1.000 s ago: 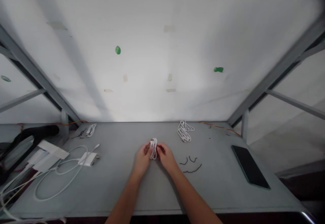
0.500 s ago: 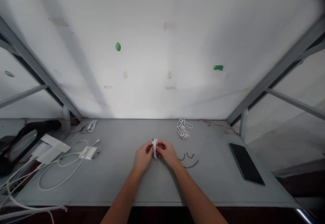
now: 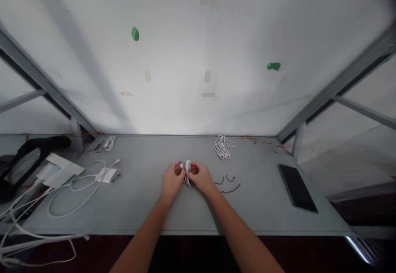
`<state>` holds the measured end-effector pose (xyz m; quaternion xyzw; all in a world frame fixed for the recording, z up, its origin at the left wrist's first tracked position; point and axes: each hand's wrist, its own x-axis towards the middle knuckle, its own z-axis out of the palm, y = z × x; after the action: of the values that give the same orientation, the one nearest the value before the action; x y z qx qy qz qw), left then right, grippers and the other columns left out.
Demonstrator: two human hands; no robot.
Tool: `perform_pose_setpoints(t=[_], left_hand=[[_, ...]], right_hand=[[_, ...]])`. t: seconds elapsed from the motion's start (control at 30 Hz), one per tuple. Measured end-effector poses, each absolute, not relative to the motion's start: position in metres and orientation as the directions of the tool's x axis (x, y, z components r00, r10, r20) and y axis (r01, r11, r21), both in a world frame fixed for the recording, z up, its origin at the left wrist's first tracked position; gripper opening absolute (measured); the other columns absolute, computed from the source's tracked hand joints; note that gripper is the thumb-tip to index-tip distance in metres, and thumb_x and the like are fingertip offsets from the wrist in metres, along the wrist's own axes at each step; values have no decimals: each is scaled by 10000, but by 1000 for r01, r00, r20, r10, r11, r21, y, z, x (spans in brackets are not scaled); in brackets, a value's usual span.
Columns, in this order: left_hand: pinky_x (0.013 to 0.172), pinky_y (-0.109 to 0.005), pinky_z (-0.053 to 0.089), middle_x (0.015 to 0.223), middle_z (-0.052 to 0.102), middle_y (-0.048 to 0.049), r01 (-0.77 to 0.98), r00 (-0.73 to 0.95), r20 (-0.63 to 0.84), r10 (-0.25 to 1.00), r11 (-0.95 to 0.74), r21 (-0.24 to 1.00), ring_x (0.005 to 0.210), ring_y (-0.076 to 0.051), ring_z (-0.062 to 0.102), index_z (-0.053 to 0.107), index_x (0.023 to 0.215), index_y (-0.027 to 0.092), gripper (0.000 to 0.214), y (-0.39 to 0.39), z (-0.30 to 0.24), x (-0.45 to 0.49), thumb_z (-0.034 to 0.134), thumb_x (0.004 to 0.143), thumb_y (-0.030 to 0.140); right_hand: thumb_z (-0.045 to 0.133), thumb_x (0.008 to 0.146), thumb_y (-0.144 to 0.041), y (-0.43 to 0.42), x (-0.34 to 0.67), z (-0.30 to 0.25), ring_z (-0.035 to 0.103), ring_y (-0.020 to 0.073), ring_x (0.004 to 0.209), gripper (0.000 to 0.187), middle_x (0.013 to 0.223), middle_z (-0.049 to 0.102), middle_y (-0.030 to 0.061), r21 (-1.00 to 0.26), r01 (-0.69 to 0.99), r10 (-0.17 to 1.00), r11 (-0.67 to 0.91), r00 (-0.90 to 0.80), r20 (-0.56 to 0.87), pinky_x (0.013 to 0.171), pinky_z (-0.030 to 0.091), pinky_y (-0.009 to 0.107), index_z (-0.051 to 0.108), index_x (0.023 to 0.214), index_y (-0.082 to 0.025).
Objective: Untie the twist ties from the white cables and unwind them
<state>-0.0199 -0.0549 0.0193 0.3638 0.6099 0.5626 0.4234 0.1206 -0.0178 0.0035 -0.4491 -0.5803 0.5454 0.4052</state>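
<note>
Between my hands, above the middle of the grey table [image 3: 139, 207], is a white cable [image 3: 188, 169] gathered into a narrow bundle. My left hand [image 3: 173, 179] is closed, its thumb and fingers pinching the cable's left side, where a small white connector [image 3: 181, 165] shows. From the other side my right hand [image 3: 200, 178] pinches the looped part, thumb in front and fingers curled behind. The fingertips behind the bundle are partly hidden. Just right of my right hand lie several short dark twist ties [image 3: 230, 188].
A looped white cable [image 3: 223, 147] lies at the back, a smaller coiled one [image 3: 109, 143] at back left. A white charger [image 3: 107, 175] with its cord, a white power strip [image 3: 63, 172] and a black object [image 3: 37, 149] crowd the left. A dark phone [image 3: 297, 188] rests right.
My left hand has shifted slightly away from the bundle, and the white connector now shows apart from the loops. The camera view has tilted, so the table sits a little higher.
</note>
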Motion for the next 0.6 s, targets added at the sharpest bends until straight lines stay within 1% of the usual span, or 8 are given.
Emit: perform_pose_setpoints(t=[0.07, 0.2, 0.23, 0.3, 0.4, 0.47, 0.53, 0.6], left_hand=[[858, -361, 548, 919, 776, -97, -45, -392, -128, 911, 119, 992, 873, -257, 738, 696, 1045, 207, 352, -56, 20, -20, 833, 720, 221], [870, -382, 561, 974, 773, -114, -122, -384, -158, 910, 120, 985, 907, -269, 747, 636, 1116, 211, 361, -61, 23, -19, 798, 804, 296], [871, -380, 555, 970, 770, -112, -133, -387, -146, 910, 102, 986, 905, -268, 744, 638, 1112, 210, 340, -62, 24, -19, 787, 822, 308], [894, -369, 532, 988, 757, -111, -100, -418, -80, 905, 42, 994, 940, -265, 727, 672, 1079, 208, 270, -64, 24, -20, 767, 853, 322], [894, -342, 500, 1005, 714, -109, 13, -548, 43, 835, -43, 999, 1013, -273, 675, 742, 967, 217, 176, -66, 21, -25, 786, 839, 328], [853, -333, 496, 956, 687, -100, 63, -634, 77, 769, -48, 997, 981, -270, 656, 747, 900, 216, 158, -66, 16, -30, 806, 816, 336], [803, -332, 500, 897, 679, -78, 67, -651, 55, 757, -14, 998, 881, -245, 654, 736, 940, 214, 206, -64, 12, -38, 797, 819, 369], [722, -321, 503, 820, 674, -45, 27, -611, -11, 791, 34, 999, 742, -208, 637, 709, 1022, 209, 313, -62, 10, -52, 787, 815, 431]], right_hand=[[702, 738, -285, -19, 120, 4, 636, 163, 681, 260, 799, 735, 38, -992, 118, 968, 46, -251, 15, 644, 510, 272, 727, 970, -170], [614, 756, -232, -23, 122, 7, 593, 162, 652, 259, 765, 703, 21, -962, 243, 980, 121, -182, 77, 636, 478, 273, 735, 977, -176], [603, 756, -230, -24, 123, 7, 584, 164, 648, 278, 760, 694, 18, -955, 266, 985, 132, -146, 96, 635, 473, 276, 736, 994, -176], [596, 771, -254, -25, 126, 6, 583, 173, 661, 306, 776, 689, 24, -952, 273, 991, 135, -53, 125, 647, 478, 285, 731, 1034, -174], [607, 817, -353, -23, 129, -1, 596, 189, 686, 321, 822, 696, 46, -977, 189, 987, 100, 107, 122, 645, 490, 299, 717, 1064, -180], [629, 826, -432, -18, 130, -4, 602, 189, 672, 360, 815, 690, 47, -996, 72, 979, 56, 190, 69, 621, 494, 301, 698, 1080, -187], [687, 785, -503, -12, 136, -2, 595, 179, 620, 423, 781, 681, 39, -999, -48, 982, -19, 186, -27, 555, 476, 290, 686, 1071, -191], [768, 712, -555, -6, 151, 5, 583, 167, 570, 484, 752, 677, 35, -984, -138, 986, -116, 101, -130, 482, 440, 272, 692, 1019, -188]])
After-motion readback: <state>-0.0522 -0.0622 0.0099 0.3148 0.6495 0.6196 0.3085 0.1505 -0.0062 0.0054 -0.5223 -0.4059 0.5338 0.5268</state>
